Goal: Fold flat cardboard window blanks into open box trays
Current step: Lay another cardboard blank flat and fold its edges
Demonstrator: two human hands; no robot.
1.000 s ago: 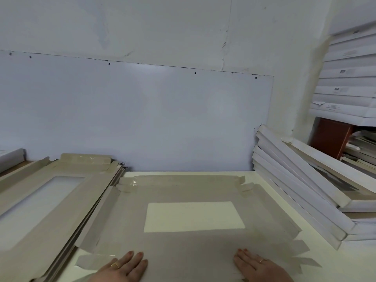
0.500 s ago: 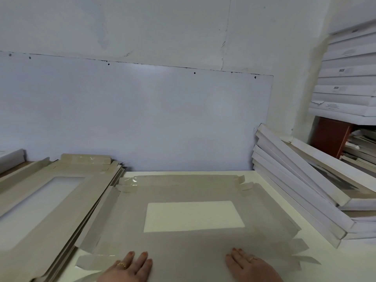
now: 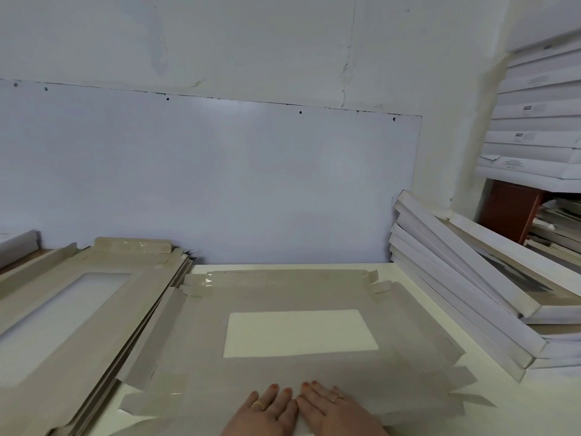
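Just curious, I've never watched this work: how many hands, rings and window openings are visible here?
Hands: 2, left hand, right hand
Rings: 2, left-hand ring, right-hand ring
Window openings: 2, centre window, left-stack window
Total: 6

Dim, even indoor light; soft glare on wall panel (image 3: 220, 171); wide-angle bending at edges; focus slightly soft throughout.

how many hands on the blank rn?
2: left hand and right hand, side by side, flat on the near edge of the cardboard blank, below its window.
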